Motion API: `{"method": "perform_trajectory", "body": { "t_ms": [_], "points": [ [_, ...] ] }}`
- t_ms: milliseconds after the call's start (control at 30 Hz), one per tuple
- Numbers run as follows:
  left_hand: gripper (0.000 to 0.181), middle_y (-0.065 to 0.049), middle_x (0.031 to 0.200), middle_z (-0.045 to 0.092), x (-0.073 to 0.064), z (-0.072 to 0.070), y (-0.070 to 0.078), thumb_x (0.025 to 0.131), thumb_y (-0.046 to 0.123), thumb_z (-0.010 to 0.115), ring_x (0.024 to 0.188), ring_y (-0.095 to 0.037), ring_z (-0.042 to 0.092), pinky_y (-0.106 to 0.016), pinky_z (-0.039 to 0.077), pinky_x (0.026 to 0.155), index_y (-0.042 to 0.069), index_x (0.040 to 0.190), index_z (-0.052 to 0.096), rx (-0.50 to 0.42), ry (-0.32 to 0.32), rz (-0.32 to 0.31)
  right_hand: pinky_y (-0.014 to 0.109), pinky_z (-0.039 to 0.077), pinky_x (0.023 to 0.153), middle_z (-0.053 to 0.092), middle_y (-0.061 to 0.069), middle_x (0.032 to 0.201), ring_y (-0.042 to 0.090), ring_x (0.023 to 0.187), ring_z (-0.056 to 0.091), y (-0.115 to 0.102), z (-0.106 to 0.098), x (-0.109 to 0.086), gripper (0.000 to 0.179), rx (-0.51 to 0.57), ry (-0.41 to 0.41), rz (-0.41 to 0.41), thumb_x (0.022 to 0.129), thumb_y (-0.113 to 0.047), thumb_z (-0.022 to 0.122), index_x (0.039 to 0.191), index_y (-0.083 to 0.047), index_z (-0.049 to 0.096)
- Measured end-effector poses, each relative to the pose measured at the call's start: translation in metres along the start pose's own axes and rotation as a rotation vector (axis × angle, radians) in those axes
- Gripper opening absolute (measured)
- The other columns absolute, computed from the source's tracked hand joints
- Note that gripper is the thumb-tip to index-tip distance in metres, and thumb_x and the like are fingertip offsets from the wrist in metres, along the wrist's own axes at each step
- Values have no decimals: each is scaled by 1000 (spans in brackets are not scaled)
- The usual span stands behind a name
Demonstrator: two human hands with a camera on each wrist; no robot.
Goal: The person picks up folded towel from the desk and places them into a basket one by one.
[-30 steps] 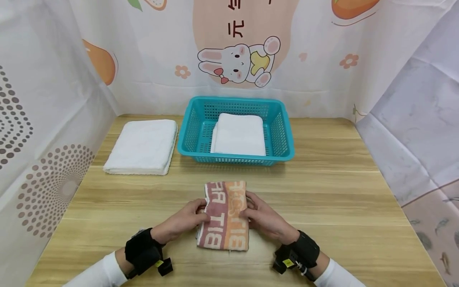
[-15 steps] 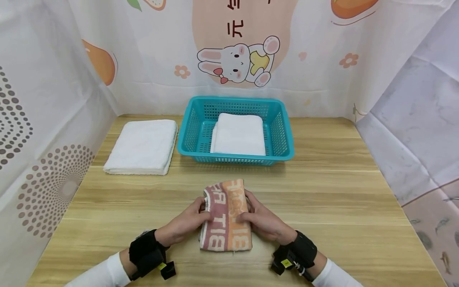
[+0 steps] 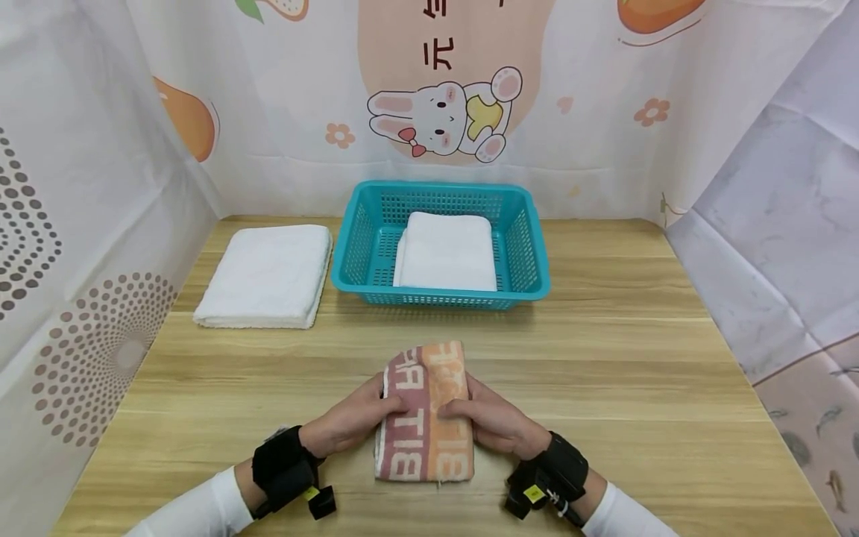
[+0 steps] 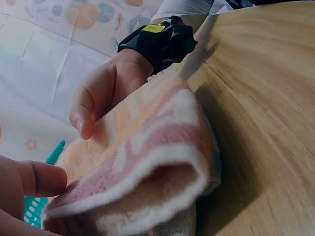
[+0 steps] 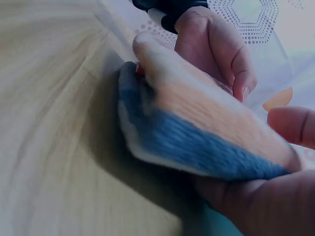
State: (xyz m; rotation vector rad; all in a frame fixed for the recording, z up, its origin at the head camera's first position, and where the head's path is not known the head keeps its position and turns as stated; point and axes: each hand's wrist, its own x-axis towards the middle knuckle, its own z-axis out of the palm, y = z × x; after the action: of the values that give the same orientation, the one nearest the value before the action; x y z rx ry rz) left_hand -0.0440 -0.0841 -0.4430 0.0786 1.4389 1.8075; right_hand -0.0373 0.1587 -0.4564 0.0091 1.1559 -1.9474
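Observation:
A small folded towel (image 3: 424, 447), with a maroon and an orange stripe and pale letters, is held between the two hands near the front of the table. My left hand (image 3: 352, 419) pinches its left edge, thumb on top and fingers hidden beneath. On the opposite edge my right hand (image 3: 499, 421) grips the same way. Open fold layers of the towel (image 4: 142, 182) face the left wrist view. From the right wrist view, a blue band shows on the lower layer of the towel (image 5: 197, 140), which is tilted close over the wood.
Behind the towel stands a teal plastic basket (image 3: 342, 280) with a folded white towel (image 3: 448, 253) inside. Left of it, another folded white towel (image 3: 265, 276) lies on the wooden table (image 3: 617, 358). Printed curtains (image 3: 282, 112) enclose the back and sides.
Both thumbs have slid further in over the striped towel. The towel first tipped and shifted, and now sits slightly nearer the person. The basket and white towels have stayed put.

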Motion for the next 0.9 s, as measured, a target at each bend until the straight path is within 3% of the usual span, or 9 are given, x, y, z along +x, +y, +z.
{"method": "perform_trajectory", "body": {
  "t_ms": [133, 233, 467, 567, 667, 767, 900],
  "points": [
    [70, -18, 136, 52, -1, 2, 1, 102, 9, 49, 108, -22, 64, -34, 54, 87, 14, 159, 8, 13, -46, 2, 46, 50, 97, 58, 16, 134, 31, 119, 61, 1, 2, 0, 78, -5, 0, 15, 91, 2, 59, 155, -13, 17],
    [73, -18, 136, 53, -2, 3, 1, 103, 16, 52, 108, -24, 66, -36, 54, 87, 19, 158, 4, 35, -39, -7, 46, 51, 96, 61, 15, 131, 30, 117, 62, 1, 2, -2, 77, -11, -2, 1, 90, 2, 60, 154, -10, 19],
    [75, -22, 135, 53, -4, -2, -5, 101, 22, 58, 106, -24, 66, -37, 55, 88, 8, 151, 4, 92, 43, 8, 44, 51, 96, 61, 13, 130, 28, 116, 63, -4, 2, -5, 75, -23, -30, -19, 92, 2, 60, 154, -5, 18],
    [62, -25, 130, 55, -6, -2, -7, 101, 19, 58, 102, -24, 69, -38, 56, 85, 5, 138, 11, 100, 85, 55, 44, 52, 95, 62, 14, 129, 28, 115, 63, -5, 2, -5, 73, -35, -28, -26, 93, 1, 59, 154, -5, 18],
    [47, -28, 128, 57, -6, -2, -8, 102, 17, 57, 97, -25, 70, -38, 58, 81, 9, 118, 14, 130, 116, 116, 44, 52, 95, 61, 14, 130, 28, 115, 63, -7, 2, -4, 73, -52, -21, -36, 94, 0, 58, 155, -6, 17],
    [48, -31, 128, 56, -6, -2, -7, 101, 17, 58, 95, -25, 71, -39, 58, 78, 15, 102, 10, 164, 142, 157, 44, 52, 95, 58, 16, 133, 28, 116, 63, -8, 2, -4, 75, -80, -4, -57, 96, -1, 57, 156, -8, 13],
    [42, -29, 122, 55, -7, -2, -8, 104, 17, 54, 90, -19, 71, -35, 58, 75, 13, 103, 12, 272, 135, 241, 43, 52, 94, 53, 19, 137, 28, 115, 63, -9, 1, -6, 76, -134, 46, -95, 96, -3, 57, 157, -12, 11]
  ]
}}
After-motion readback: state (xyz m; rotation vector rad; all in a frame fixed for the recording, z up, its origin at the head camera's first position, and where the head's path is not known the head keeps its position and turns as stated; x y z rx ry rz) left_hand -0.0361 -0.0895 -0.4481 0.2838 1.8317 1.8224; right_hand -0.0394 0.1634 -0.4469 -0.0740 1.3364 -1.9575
